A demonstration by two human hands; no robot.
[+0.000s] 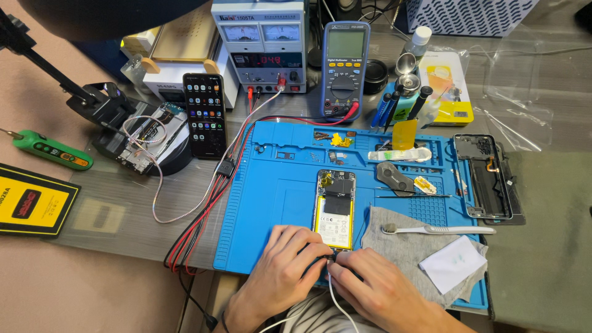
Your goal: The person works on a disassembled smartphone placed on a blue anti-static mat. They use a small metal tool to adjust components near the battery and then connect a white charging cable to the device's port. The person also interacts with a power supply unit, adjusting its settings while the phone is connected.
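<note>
Two hands | left hand (285, 262), right hand (370, 280) pinch white cable (336, 302) | opened phone (335, 208) | ribbed blue mat (271, 197)

I work at an electronics repair bench: a blue repair mat (271, 203) under my hands, a bench power supply (259, 43) and multimeter (345, 68) at twelve o'clock.

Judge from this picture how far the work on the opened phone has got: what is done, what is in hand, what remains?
Done: the opened phone lies on the blue mat, insides exposed; a separate frame part sits aside. In hand: left hand and right hand meet at its lower end with a white cable. Left: the phone remains uncovered.
</note>
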